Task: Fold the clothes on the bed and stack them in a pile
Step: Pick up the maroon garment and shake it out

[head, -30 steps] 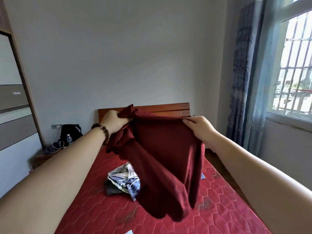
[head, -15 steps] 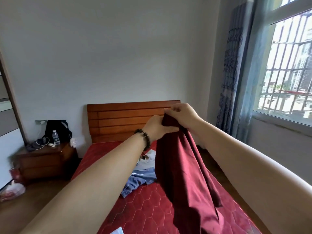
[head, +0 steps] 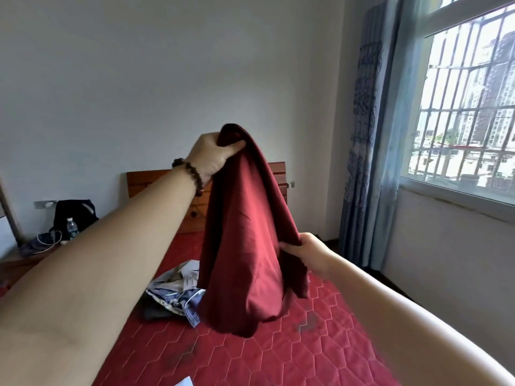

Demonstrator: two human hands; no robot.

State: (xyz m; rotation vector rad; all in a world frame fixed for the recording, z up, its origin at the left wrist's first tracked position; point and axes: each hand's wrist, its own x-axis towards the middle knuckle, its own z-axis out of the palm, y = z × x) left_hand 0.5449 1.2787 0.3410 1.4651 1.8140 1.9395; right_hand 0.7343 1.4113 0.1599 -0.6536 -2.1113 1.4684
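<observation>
The left hand (head: pixel 211 157) grips the maroon garment (head: pixel 245 240) at its top; the right hand (head: pixel 309 253) pinches its right edge above the bed (head: pixel 278 352), beside crumpled clothes (head: pixel 175 296).

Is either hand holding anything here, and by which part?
Both hold the dark red garment: left hand bunches its top, raised high; right hand pinches its right edge lower down.
</observation>
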